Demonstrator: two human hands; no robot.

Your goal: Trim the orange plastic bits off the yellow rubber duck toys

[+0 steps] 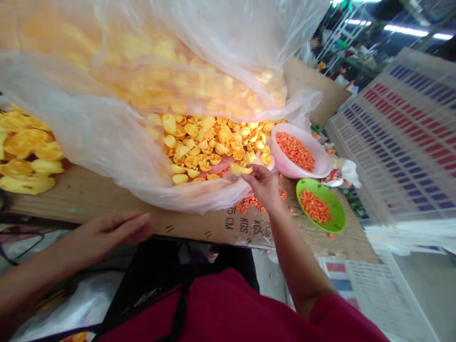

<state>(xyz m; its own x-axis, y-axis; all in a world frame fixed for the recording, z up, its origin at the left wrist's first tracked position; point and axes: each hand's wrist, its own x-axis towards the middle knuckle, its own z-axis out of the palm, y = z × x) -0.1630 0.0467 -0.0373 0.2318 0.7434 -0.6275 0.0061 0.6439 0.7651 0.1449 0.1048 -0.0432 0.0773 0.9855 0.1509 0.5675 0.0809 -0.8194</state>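
Broadly, milky plastic bag (124,142): spread across the back and middle, its mouth lying open over a heap of yellow shell pieces (213,137).
Cardboard worktop (192,228): under the bag, printed near the front edge.
Pink bowl (322,164): right of the heap, tilted, holding orange bits.
Green bowl (337,213): just in front of the pink one, also holding orange bits.
Left hand (123,228): by the front edge, fingers loosely curled, nothing seen in it; cannot tell whether they are pressed together.
Right hand (264,184): at the bag's mouth, thumb and fingers pinching one piece.
Pinched yellow piece (239,169): at the right fingertips, over the heap's front edge.
Step in hand: seemingly singling out one piece.
Next move: probably calls for a light pinch, clear of the film.
Loose orange bits (251,203): scattered beside the right wrist.
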